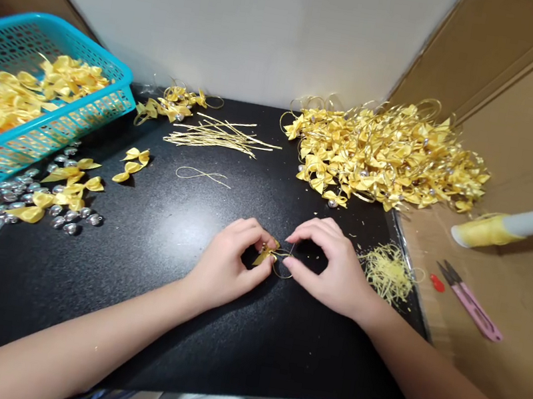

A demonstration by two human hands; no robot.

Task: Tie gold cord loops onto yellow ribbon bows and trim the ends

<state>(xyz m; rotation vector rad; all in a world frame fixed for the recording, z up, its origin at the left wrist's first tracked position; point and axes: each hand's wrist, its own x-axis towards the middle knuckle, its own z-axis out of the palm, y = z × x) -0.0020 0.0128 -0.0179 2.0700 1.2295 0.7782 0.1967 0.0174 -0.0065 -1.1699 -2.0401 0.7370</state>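
Note:
Near the front middle of the black tabletop, my left hand (pixel 236 255) is closed in a pinch on a small yellow ribbon bow (pixel 265 255). A loop of thin gold cord (pixel 281 274) hangs from the bow towards my right hand (pixel 330 263). Between the thumb and forefinger of my right hand stands a thin, straight, needle-like piece (pixel 291 249); it is too fine to make out for certain. My fingers partly cover the bow.
A teal basket (pixel 57 116) of yellow bows stands left, beside silver bells (pixel 70 228). Gold cord pieces (pixel 220 137) lie behind my hands. Finished bows heap up (pixel 379 157) back right. Thread scraps (pixel 389 273), pink snips (pixel 474 310), a red tab (pixel 437 283) and a thread tube (pixel 515 225) lie right.

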